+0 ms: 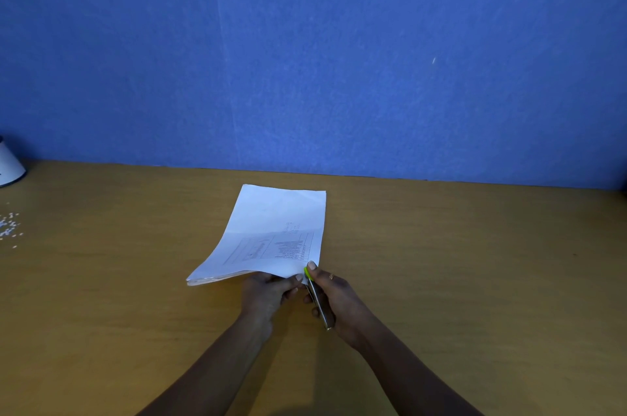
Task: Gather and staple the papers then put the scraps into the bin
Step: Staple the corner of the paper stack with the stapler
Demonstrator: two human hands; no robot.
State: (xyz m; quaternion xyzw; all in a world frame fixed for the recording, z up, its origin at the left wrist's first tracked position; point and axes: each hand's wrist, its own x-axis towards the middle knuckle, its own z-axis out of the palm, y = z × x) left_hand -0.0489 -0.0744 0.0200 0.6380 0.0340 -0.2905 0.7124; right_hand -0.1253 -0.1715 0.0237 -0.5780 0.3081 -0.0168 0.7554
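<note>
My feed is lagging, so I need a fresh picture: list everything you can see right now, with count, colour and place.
paper stack: one, white, printed table on top sheet, table centre
stapler: one, metal with green tip, at stack's near corner
scraps: many small bits, white, far left of table
white container: one, cut off at left edge
table: one, tan wood
wall: blue, behind table
left hand: holds stack's near edge
right hand: grips stapler

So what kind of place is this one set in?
Probably an office desk or cubicle: a wooden desk against a blue partition, a paper stack being stapled with a stapler, and paper scraps at the left.
</note>
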